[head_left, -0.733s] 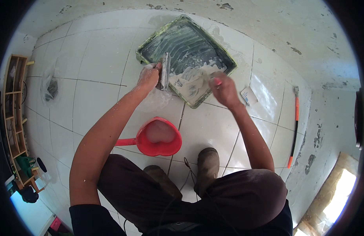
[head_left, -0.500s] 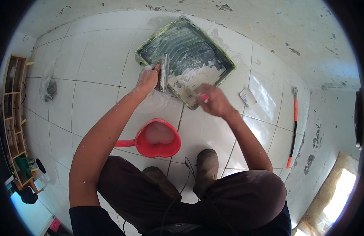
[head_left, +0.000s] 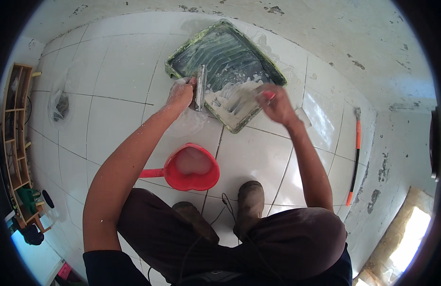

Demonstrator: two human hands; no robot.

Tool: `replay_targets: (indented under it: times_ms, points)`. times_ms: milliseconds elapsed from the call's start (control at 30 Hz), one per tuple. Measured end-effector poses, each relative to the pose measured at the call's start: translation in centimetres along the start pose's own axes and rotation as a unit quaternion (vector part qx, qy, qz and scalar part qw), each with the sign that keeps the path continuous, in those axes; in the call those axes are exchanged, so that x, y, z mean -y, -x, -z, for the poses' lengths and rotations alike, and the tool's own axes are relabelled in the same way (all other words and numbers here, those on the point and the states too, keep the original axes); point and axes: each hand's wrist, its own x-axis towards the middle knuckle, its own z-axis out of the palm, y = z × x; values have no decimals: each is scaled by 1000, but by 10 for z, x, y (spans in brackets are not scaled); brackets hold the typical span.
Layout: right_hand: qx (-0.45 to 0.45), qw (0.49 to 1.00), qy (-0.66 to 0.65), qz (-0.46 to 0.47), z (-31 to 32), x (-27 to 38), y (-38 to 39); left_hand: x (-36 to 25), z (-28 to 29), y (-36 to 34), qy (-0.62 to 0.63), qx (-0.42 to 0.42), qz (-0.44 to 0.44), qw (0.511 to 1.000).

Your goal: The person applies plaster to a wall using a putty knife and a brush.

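Note:
A dark green paint tray (head_left: 223,50) lies turned at an angle on the tiled floor, smeared with white paste. The thickest paste (head_left: 232,102) lies in its near end. My left hand (head_left: 180,94) is closed on a metal trowel (head_left: 200,89), its long blade upright against the tray's left side. In my right hand (head_left: 280,106) is a red-handled putty knife (head_left: 268,95), over the tray's right edge; its blade is blurred and partly hidden. Nearer to me stands a red heart-shaped dipper (head_left: 192,182) holding cloudy whitish liquid.
A small white piece (head_left: 304,117) lies right of the tray, partly behind my right wrist. An orange-and-black long-handled scraper (head_left: 357,143) lies by the right wall. A clear plastic bag (head_left: 61,106) and a wooden shelf (head_left: 21,119) are at left. My boots (head_left: 251,202) are near the dipper.
My right hand has moved right and slightly away with the putty knife, from the paste toward the tray's right edge. Streaks in the paste have changed. My left hand stays nearly still.

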Motion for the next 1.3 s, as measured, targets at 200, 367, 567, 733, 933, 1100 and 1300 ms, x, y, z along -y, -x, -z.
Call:
replay_targets:
  times_ms: [200, 367, 567, 733, 933, 1100, 1300]
  points:
    - [-8, 993, 114, -11, 21, -39, -5, 2, -4, -5, 0, -1, -13, 1000]
    - [42, 997, -36, 60, -24, 16, 10, 10, 3, -7, -8, -11, 6, 1000]
    - [45, 990, -125, -42, 3, -2, 7, 14, 0, -11, -19, -11, -21, 1000]
    - [-53, 994, -2, -96, 28, -32, -7, 9, -2, -8, -21, -4, -17, 1000]
    - [14, 999, -19, 39, -15, 5, -2, 17, 6, -10, -49, 7, 4, 999]
    - [-20, 999, 23, 14, 20, -22, -25, 22, -3, -20, -27, 8, -15, 1000]
    - [15, 997, 67, 42, -13, -28, -9, 13, -6, -16, -13, -9, -15, 1000]
